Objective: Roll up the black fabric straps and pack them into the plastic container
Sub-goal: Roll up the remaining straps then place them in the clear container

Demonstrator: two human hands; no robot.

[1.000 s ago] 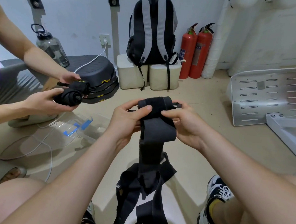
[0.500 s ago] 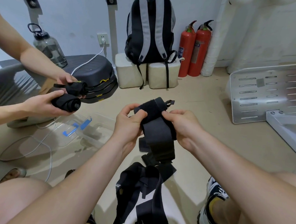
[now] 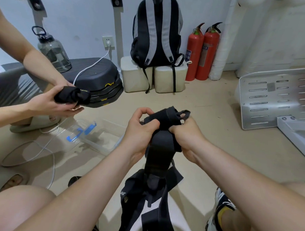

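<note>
A wide black fabric strap [image 3: 161, 151] hangs between my knees, its top end wound into a partial roll with a buckle loop sticking out. My left hand [image 3: 139, 132] grips the roll's left side with curled fingers. My right hand [image 3: 186, 134] grips its right side. More loose black straps [image 3: 148, 212] dangle below over a white stool. The clear plastic container [image 3: 101, 139] with a blue-clipped lid lies on the floor to my left. Another person's two hands hold a rolled black strap [image 3: 71, 95] at the left.
A stack of black step platforms [image 3: 100, 80] and a water jug [image 3: 52, 51] stand at the back left. A white cable [image 3: 40, 148] loops over the floor. A backpack [image 3: 157, 32], two fire extinguishers [image 3: 202, 52] and a grey metal plate [image 3: 276, 99] line the back and right.
My hands have turned the roll and drawn closer together, winding more strap. The other person has brought both hands together on a single rolled strap.
</note>
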